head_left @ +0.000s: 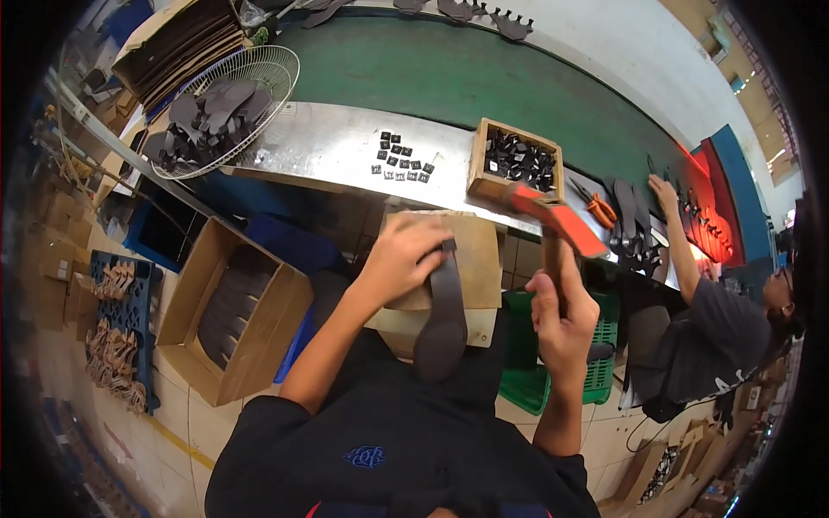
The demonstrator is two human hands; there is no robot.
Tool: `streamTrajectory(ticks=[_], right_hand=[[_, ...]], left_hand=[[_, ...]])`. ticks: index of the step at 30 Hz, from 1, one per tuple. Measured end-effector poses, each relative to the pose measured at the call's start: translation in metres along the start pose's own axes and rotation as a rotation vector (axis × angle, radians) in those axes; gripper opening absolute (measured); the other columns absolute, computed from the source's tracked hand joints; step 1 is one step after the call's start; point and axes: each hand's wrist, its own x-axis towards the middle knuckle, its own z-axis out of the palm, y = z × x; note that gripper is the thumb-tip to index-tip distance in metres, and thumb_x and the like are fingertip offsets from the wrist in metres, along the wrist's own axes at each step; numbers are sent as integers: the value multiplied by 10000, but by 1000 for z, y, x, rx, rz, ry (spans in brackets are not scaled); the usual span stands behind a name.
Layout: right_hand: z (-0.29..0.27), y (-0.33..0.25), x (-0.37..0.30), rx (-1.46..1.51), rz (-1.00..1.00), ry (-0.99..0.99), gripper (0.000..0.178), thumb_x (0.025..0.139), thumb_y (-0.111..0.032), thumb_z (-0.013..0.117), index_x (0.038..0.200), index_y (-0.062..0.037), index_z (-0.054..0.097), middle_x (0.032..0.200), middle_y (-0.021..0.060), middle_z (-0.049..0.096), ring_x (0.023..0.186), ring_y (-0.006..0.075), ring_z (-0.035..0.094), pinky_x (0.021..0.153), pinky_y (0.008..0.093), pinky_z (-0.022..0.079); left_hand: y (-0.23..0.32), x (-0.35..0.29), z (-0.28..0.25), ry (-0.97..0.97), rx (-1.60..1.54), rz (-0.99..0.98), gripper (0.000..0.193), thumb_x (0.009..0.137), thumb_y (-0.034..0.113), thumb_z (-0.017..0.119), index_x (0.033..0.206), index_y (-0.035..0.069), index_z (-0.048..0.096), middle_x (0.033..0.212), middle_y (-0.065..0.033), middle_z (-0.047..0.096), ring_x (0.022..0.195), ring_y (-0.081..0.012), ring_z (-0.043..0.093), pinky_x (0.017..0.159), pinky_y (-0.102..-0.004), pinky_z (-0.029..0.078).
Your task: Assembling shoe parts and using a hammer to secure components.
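A dark grey shoe sole (442, 341) lies lengthwise over a worn wooden block (480, 272), its rounded broad end toward my body. At its far narrow end, my left hand (399, 259) is closed, with the fingertips around a small black piece (447, 245) on the sole. Whether the fingers pinch that piece or the sole's edge, I cannot tell. Raised to the right of the block, my right hand (566, 328) grips the handle of a hammer (566, 226) with an orange-red head. The hammer head is above the sole's level and apart from it.
Small black pieces (401, 160) lie on the metal ledge (332, 129) beside a wooden box (474, 173) of more. Orange-handled pliers (598, 207) and dark soles (635, 216) are further right. A wire basket (289, 78), cardboard box (272, 337) and green crate (603, 367) surround me. A co-worker's hand (664, 195) reaches over the green belt (414, 65).
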Motion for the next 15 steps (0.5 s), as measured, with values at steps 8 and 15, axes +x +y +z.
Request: streamTrajectory(ticks=[8, 15], right_hand=[[40, 42, -6, -545, -265, -416, 550, 886, -94, 696, 1416, -85, 546, 1056, 108, 615, 976, 292, 630, 733, 385, 512], [0, -8, 16, 481, -297, -785, 358, 898, -255, 740, 1121, 23, 705, 1072, 175, 697, 987, 318, 664, 813, 389, 505]], left_hand=[[103, -44, -59, -293, -875, -111, 257, 982, 198, 646, 872, -34, 655, 772, -131, 618, 746, -212, 653, 672, -341, 479], [110, -56, -64, -426, -1201, -198, 292, 990, 226, 649, 895, -48, 678, 764, -114, 634, 721, -156, 613, 653, -306, 452]])
